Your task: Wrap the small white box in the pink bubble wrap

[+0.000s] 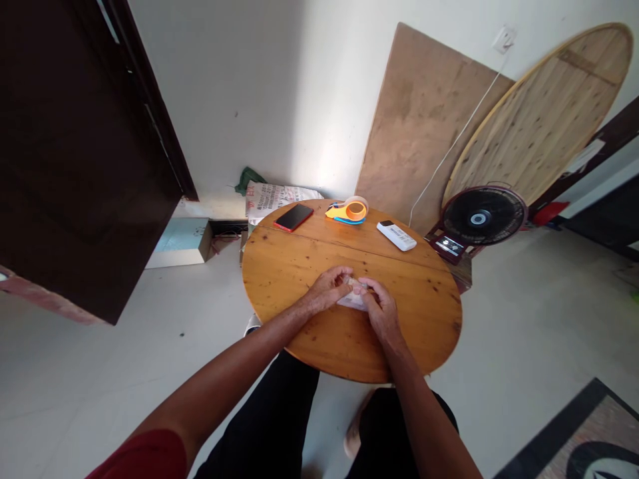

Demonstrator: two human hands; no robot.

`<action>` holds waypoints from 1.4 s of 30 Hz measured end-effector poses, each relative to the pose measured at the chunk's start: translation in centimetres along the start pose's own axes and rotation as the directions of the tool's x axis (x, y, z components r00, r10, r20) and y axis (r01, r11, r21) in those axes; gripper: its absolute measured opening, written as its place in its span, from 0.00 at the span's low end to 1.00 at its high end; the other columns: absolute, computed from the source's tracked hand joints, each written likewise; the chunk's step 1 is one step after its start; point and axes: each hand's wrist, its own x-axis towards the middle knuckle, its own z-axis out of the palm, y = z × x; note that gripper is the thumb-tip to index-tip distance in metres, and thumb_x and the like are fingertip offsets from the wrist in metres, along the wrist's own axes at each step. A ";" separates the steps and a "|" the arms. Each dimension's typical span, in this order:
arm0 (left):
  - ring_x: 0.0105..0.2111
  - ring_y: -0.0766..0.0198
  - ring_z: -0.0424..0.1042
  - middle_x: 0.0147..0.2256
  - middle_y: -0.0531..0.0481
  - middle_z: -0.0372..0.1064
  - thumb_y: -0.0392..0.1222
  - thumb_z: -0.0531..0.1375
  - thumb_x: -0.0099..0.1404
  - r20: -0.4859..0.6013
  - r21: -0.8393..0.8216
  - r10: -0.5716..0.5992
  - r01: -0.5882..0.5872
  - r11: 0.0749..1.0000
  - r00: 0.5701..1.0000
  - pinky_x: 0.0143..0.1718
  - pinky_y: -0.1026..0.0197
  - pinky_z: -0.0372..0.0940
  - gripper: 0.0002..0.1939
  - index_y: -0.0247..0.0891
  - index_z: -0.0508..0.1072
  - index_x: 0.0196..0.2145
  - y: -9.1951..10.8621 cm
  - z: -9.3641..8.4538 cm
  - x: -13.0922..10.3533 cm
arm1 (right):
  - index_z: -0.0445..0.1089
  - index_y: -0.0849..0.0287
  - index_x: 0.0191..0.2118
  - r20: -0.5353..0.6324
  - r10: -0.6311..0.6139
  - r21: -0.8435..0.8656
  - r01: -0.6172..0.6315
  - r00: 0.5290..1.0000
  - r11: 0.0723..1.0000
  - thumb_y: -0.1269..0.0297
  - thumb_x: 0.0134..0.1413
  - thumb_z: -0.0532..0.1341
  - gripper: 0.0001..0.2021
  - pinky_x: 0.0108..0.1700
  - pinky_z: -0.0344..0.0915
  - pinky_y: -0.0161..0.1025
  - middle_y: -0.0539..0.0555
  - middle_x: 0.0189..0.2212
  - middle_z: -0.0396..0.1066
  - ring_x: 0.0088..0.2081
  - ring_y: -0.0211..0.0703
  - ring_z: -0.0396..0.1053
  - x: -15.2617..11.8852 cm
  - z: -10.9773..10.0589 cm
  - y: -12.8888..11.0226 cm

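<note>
A dark door panel (84, 153) fills the left of the view, with bare pale floor (100, 372) between it and the round wooden table (279, 266). A flat box (182, 241) lies on the floor by the wall, and a printed sack (274, 197) leans just behind the table's far rim. Broad bare wood lies to the left of the hands.

On the far side of the table a red phone (293, 217) lies near the edge, then an orange tape dispenser (348, 211), then a white remote (396, 235), all well apart from the hands.

The left hand (327, 290) curls its fingers onto a small pale object (352, 298) resting on the table, near the middle and a little toward the near edge. The right hand (380, 309) pinches its other side, fingers closed on it. The object is mostly covered; its long axis seems to run left to right, but which way it points cannot be told.

Right of the table stand a black fan (483, 217), a plywood sheet (424, 120) and a round tabletop (544, 113) leaning on the wall.
</note>
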 end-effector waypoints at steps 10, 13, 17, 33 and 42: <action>0.29 0.68 0.64 0.32 0.51 0.67 0.51 0.63 0.56 -0.006 -0.023 -0.004 0.004 1.000 1.000 0.31 0.66 0.60 0.24 0.33 0.68 0.46 -0.3 0.1 0.2 | 0.71 0.55 0.43 0.003 -0.070 -0.037 0.070 0.998 0.997 0.61 0.56 0.56 0.11 0.50 0.64 0.46 0.56 0.44 0.72 0.46 0.48 0.69 -0.1 -0.1 -0.5; 0.31 0.67 0.65 0.32 0.51 0.67 0.48 0.64 0.54 -0.012 0.003 -0.005 0.005 1.000 1.000 0.33 0.65 0.60 0.24 0.33 0.68 0.46 -0.2 0.0 0.2 | 0.71 0.55 0.43 0.012 -0.066 -0.050 0.067 0.998 0.997 0.62 0.57 0.56 0.11 0.50 0.64 0.46 0.56 0.43 0.73 0.45 0.48 0.69 -0.2 0.0 -0.5; 0.31 0.68 0.64 0.32 0.52 0.65 0.48 0.64 0.53 -0.013 0.017 -0.008 0.008 1.000 1.000 0.32 0.65 0.60 0.25 0.33 0.68 0.46 -0.5 0.1 0.3 | 0.70 0.55 0.44 0.014 -0.060 -0.048 0.061 0.998 0.997 0.62 0.57 0.56 0.11 0.48 0.65 0.45 0.55 0.43 0.73 0.44 0.47 0.70 -0.2 0.0 -0.3; 0.30 0.68 0.63 0.32 0.53 0.65 0.49 0.65 0.52 0.008 -0.015 0.009 -0.009 1.000 1.000 0.32 0.66 0.58 0.27 0.33 0.68 0.46 -0.5 0.2 0.3 | 0.70 0.56 0.43 0.017 0.032 -0.064 -0.031 0.999 0.997 0.55 0.55 0.58 0.13 0.39 0.65 0.41 0.53 0.36 0.73 0.35 0.45 0.69 -0.2 0.2 -0.6; 0.29 0.69 0.61 0.30 0.54 0.63 0.53 0.65 0.52 -0.014 0.055 0.009 -0.008 0.998 1.000 0.30 0.66 0.57 0.28 0.34 0.69 0.46 -0.7 0.2 0.3 | 0.70 0.56 0.36 0.019 0.106 0.066 -0.107 0.994 0.992 0.59 0.51 0.57 0.09 0.35 0.63 0.37 0.49 0.29 0.72 0.32 0.43 0.67 0.4 0.5 -0.6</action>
